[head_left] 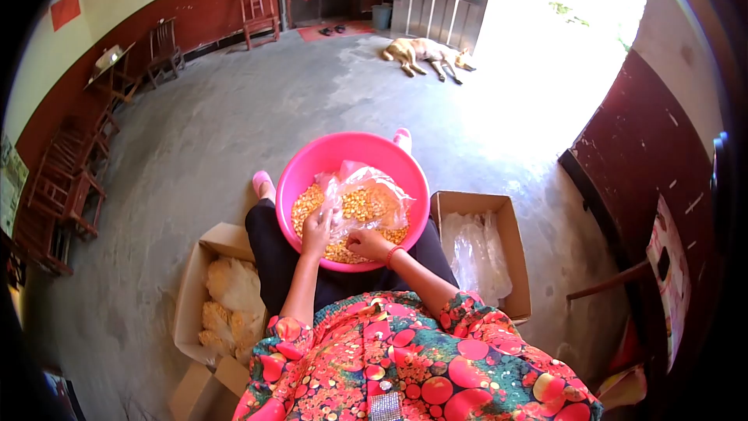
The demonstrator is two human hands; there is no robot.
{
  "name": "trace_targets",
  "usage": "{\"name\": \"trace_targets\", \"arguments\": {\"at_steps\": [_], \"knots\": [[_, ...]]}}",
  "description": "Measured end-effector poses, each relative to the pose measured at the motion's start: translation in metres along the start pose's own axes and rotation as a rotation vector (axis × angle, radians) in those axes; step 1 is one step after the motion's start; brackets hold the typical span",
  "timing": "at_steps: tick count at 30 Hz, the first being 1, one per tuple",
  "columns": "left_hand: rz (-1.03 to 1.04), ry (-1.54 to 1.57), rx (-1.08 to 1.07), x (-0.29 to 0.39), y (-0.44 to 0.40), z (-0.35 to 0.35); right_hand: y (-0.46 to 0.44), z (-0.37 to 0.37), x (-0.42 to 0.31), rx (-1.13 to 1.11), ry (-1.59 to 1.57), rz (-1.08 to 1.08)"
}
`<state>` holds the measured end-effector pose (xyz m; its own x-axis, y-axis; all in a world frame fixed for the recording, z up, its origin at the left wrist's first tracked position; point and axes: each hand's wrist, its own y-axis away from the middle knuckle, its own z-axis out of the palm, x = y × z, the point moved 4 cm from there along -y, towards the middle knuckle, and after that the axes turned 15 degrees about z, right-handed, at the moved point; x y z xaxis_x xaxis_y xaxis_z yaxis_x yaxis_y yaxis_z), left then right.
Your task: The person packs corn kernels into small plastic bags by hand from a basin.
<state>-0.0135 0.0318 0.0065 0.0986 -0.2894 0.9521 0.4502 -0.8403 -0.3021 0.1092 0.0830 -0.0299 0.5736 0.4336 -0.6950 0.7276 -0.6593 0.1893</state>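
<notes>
Left fingers (325, 217) on clear bag (360, 175) in pink basin (297, 175)

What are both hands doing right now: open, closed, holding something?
Left hand: holding the clear plastic bag.
Right hand: fingers curled near the yellow kernels; whether it holds anything cannot be told.

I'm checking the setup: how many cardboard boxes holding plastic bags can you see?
2. The left box, beside the left leg, holds bags of yellow pieces; the right box, beside the right leg, holds clear bags. The shirt could hide others.
</notes>
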Motion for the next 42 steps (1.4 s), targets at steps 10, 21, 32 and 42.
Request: {"name": "trace_targets", "arguments": {"at_steps": [10,21,32,42], "knots": [[0.082,-0.041,0.009,-0.004,-0.002,-0.001,0.006,0.004,-0.018,-0.194,0.316,0.037],[0.014,-0.039,-0.020,-0.007,-0.001,-0.002,0.002,0.008,-0.011,-0.189,0.227,-0.123],[0.064,0.004,-0.086,-0.019,-0.001,-0.001,-0.007,0.012,-0.001,-0.180,0.206,-0.037],[0.011,-0.051,-0.133,-0.008,0.010,0.004,-0.002,0.008,-0.001,-0.167,0.153,-0.039]]}}
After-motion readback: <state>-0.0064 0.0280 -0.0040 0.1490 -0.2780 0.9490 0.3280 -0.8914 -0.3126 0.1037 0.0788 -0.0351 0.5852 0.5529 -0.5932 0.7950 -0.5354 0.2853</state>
